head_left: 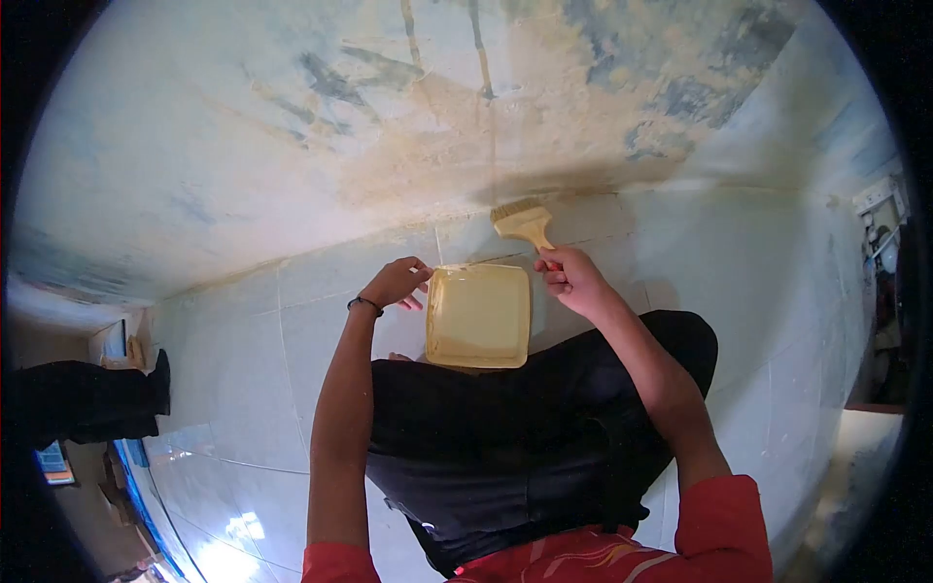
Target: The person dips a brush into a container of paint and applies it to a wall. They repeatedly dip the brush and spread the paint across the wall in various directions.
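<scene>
Tub [529,317] sited at the person's legs [505,437]. Brush [525,223] beyond tub's far right corner, right hand [575,280] closed around handle. Left hand [397,284] half-curled at tub's left rim; grip undeterminable.

One head-worn camera observed. It looks from above the wearer's lap [505,428], forward and steeply down, across the floor [360,277] to the lower wall [389,165]. Range is close: left hand [397,283] and right hand [575,281] sit at arm's length, mid-frame. The field is very wide, rounded, blackened at the corners.
</scene>
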`<state>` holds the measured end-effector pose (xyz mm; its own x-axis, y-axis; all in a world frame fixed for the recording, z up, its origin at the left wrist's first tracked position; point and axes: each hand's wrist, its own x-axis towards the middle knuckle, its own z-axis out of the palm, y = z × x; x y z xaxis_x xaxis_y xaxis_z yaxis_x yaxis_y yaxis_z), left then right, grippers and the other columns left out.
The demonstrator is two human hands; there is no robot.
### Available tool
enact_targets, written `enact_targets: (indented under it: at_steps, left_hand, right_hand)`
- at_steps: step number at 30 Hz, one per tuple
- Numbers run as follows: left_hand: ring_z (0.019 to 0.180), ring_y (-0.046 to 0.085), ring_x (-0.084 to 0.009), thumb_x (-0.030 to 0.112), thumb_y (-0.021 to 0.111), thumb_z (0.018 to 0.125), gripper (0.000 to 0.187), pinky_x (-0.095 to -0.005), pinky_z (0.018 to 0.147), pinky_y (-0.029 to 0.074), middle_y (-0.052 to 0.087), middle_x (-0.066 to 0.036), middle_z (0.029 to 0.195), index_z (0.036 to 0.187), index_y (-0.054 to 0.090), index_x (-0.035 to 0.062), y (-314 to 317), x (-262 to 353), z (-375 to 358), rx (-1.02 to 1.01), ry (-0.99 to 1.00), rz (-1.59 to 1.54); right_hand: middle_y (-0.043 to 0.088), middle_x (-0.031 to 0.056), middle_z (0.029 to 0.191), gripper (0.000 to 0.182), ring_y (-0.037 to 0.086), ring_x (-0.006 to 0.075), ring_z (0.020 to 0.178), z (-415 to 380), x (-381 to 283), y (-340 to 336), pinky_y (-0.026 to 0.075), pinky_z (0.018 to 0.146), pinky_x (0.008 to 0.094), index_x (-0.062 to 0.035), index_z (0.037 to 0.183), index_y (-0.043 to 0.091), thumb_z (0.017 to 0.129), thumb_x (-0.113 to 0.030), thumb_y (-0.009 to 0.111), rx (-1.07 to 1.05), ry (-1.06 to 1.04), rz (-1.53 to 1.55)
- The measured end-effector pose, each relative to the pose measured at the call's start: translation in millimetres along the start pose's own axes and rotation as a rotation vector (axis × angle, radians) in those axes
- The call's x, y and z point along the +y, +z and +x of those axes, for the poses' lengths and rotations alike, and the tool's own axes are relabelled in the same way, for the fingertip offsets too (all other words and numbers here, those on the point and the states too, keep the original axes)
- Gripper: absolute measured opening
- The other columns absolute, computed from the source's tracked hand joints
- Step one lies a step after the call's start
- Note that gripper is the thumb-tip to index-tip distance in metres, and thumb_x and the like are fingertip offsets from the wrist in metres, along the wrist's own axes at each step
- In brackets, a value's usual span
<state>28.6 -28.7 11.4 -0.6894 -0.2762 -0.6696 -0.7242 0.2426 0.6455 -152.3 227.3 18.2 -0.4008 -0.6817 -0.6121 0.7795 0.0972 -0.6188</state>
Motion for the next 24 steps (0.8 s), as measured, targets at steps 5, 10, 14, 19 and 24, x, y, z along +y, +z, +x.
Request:
enact_targets:
  at_steps: [5,10,14,19,24]
  left_hand:
    - [0.061,0.067,-0.0221,0.037,0.048,0.091,0.037,-0.0305,0.056,0.055,0.066,-0.011,0.086,0.104,0.056,0.0028,3,-4,-1,0.046,-0.01,0.139]
    - [0.059,0.067,-0.0236,0.043,0.046,0.09,0.045,-0.0343,0.067,0.053,0.067,-0.014,0.085,0.103,0.059,0.0021,5,-7,2,0.104,-0.002,0.28]
    - [0.06,0.067,-0.0221,0.045,0.044,0.092,0.046,-0.0323,0.059,0.054,0.066,-0.012,0.082,0.103,0.056,0.0012,7,-2,-1,0.119,0.024,0.38]
    - [0.062,0.067,-0.0239,0.051,0.039,0.091,0.053,-0.0385,0.079,0.049,0.066,-0.016,0.078,0.104,0.06,0.0035,11,0,-4,0.135,0.007,0.415]
    - [0.063,0.066,-0.0237,0.052,0.034,0.092,0.055,-0.0398,0.078,0.049,0.065,-0.013,0.068,0.101,0.06,0.0048,16,7,-7,0.143,0.022,0.489]
  right_hand:
    - [0.049,0.0026,0.07,0.015,0.035,0.0052,0.045,22,8,-21,0.025,0.036,0.0197,-0.0079,0.078,0.044,0.089,-0.016,0.05,0.034,0.066,0.229]
    - [0.046,0.002,0.067,0.017,0.036,0.0067,0.045,30,-1,-27,0.024,0.035,0.0206,-0.0072,0.076,0.045,0.089,-0.017,0.05,0.106,-0.035,0.205]
    - [0.046,0.0025,0.068,0.016,0.035,0.0073,0.045,32,1,-31,0.024,0.035,0.0214,-0.0066,0.078,0.044,0.089,-0.017,0.05,0.068,-0.041,0.188]
    - [0.046,0.0031,0.069,0.014,0.037,0.0077,0.046,37,11,-36,0.026,0.036,0.0219,-0.0066,0.081,0.043,0.088,-0.017,0.05,0.09,-0.013,0.185]
    - [0.049,0.0051,0.072,0.011,0.039,0.0083,0.047,42,13,-35,0.027,0.035,0.0213,-0.0074,0.088,0.042,0.085,-0.014,0.049,0.157,0.062,0.191]
